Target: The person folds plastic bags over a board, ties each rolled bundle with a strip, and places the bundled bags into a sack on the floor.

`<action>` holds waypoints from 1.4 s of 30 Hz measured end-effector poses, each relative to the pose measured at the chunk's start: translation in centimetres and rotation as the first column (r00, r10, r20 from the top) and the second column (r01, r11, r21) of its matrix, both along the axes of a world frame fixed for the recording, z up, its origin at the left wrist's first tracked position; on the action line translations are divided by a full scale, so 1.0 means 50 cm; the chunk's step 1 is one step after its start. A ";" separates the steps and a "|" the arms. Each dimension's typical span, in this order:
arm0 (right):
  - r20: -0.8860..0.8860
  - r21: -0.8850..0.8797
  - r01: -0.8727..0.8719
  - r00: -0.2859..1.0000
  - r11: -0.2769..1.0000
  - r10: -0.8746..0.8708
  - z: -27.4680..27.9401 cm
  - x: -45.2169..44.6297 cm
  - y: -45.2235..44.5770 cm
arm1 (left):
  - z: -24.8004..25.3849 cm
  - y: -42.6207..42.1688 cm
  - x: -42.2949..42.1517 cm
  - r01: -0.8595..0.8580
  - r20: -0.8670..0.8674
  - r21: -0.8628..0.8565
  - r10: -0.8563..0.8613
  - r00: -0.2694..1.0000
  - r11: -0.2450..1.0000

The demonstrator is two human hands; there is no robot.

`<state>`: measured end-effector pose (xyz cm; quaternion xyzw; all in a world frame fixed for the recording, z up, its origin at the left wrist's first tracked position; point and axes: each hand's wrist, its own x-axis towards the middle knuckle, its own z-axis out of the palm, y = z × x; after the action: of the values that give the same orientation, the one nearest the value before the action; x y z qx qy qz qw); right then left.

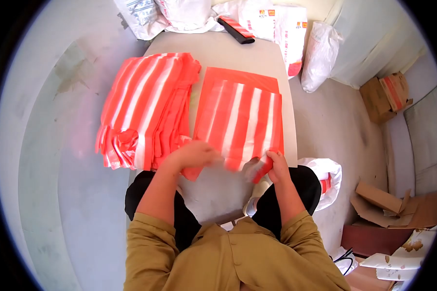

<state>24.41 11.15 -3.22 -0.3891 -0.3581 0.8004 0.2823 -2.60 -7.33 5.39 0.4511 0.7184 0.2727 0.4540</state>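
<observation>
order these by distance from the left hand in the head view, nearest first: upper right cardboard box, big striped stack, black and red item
1. Big striped stack, just left
2. Black and red item, far end
3. Cardboard box, upper right

Lined up at the far end, printed white sacks [290, 43]; just to the right, a bulging white bag [320, 56] near a pale curtain [374, 39]. Far right, cardboard boxes [375, 104] set close together. Near right, an opened carton [371, 213], flaps raised, near a flower-patterned sheet [415, 246] and black cable [345, 259].
</observation>
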 end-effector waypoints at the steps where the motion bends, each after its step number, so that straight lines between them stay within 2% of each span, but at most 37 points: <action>1: 0.012 -0.009 -0.010 1.000 1.000 0.011 -0.003 0.009 0.001 | 0.002 -0.001 -0.013 -0.038 -0.080 0.006 0.039 0.996 0.999; 3: 0.023 -0.022 -0.030 0.999 0.999 0.031 -0.017 0.028 0.003 | -0.012 -0.003 -0.035 -0.225 -0.324 0.194 0.279 0.904 0.955; 6: 0.017 -0.045 -0.029 0.999 0.999 0.030 -0.037 0.044 0.008 | -0.057 0.013 -0.061 -0.378 -0.256 0.304 0.457 0.852 0.874; 8: 0.013 -0.074 0.013 1.000 0.997 -0.012 -0.030 0.042 0.007 | -0.083 0.023 -0.056 -0.309 -0.343 0.331 0.419 0.841 0.892; 12: 0.077 0.021 -0.052 0.996 0.998 0.050 -0.052 0.041 0.019 | -0.108 0.051 -0.046 -0.213 -0.459 0.351 0.366 0.810 0.912; 15: 0.100 0.035 -0.070 0.993 0.997 0.066 -0.027 0.035 0.015 | -0.088 0.087 -0.039 -0.276 -0.492 0.203 0.342 0.800 0.939; 18: 0.115 0.093 -0.073 0.991 0.993 0.062 -0.012 0.026 0.023 | -0.123 0.107 -0.043 -0.310 -0.528 0.200 0.368 0.765 0.930; 21: 0.128 0.113 -0.116 0.987 0.987 0.102 -0.008 0.014 0.048 | -0.148 0.125 -0.053 -0.300 -0.500 0.234 0.379 0.778 0.925; 24: 0.174 0.159 -0.114 0.981 0.981 0.086 -0.018 0.003 0.092 | -0.158 0.140 -0.059 -0.334 -0.369 0.320 0.441 0.818 0.886; 27: 0.193 0.187 -0.138 0.976 0.973 0.101 0.000 -0.001 0.121 | -0.150 0.139 -0.058 -0.456 0.020 0.359 0.481 0.876 0.815; 30: 0.155 0.168 -0.149 0.980 0.974 0.124 0.019 0.013 0.125 | -0.145 0.121 -0.056 -0.418 -0.146 0.328 0.482 0.864 0.847; 33: 0.107 0.182 -0.143 0.986 0.973 0.125 0.018 0.037 0.108 | -0.140 0.099 -0.053 -0.369 -0.274 0.207 0.416 0.867 0.906; 36: 0.046 0.129 -0.137 0.990 0.982 0.132 0.011 0.051 0.092 | -0.123 0.072 -0.039 -0.313 -0.324 0.190 0.361 0.875 0.930; 39: 0.005 0.037 -0.128 0.992 0.991 0.127 0.014 0.046 0.083 | -0.084 0.056 -0.024 -0.357 -0.227 0.082 0.366 0.902 0.930; 41: 0.015 0.011 -0.131 0.991 0.991 0.131 0.016 0.036 0.083 | -0.135 0.050 -0.034 -0.400 -0.073 0.161 0.415 0.907 0.902; 42: 0.032 0.013 -0.136 0.990 0.991 0.136 0.011 0.030 0.087 | -0.119 0.049 -0.028 -0.425 0.007 0.199 0.432 0.902 0.883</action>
<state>25.90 15.50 -2.67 -0.3740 -0.3941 0.8090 0.2245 -4.03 -4.88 -0.57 0.3287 0.7783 0.4268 0.3225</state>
